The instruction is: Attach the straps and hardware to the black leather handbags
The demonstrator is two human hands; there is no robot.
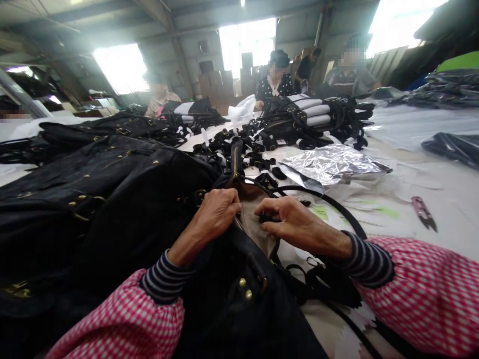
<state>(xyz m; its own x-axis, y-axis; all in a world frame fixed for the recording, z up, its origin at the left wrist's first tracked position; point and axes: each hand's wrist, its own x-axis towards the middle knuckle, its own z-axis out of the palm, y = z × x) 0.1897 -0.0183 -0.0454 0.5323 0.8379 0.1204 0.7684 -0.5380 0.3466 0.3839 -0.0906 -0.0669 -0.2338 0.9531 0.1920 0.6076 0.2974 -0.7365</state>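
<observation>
A black bag (228,294) with gold studs lies in front of me. Its zipped top is open, and the tan lining (256,207) shows inside. My left hand (219,212) is closed on the left edge of this opening, fingers pinched at the zipper. On the other side, my right hand (295,222) is curled over the opening, with something small and dark between thumb and fingers that I cannot make out. A brass zipper end (235,160) stands up at the far end of the opening. A thin black strap (329,197) arcs behind my right hand.
More black bags (93,174) are piled on the left. Several small black straps with white wrapping (262,149) lie ahead. Silvery plastic film (333,162) and thread snips (423,213) lie on the white table (449,199) to the right. Several people work across the table, near stacked bags (314,112).
</observation>
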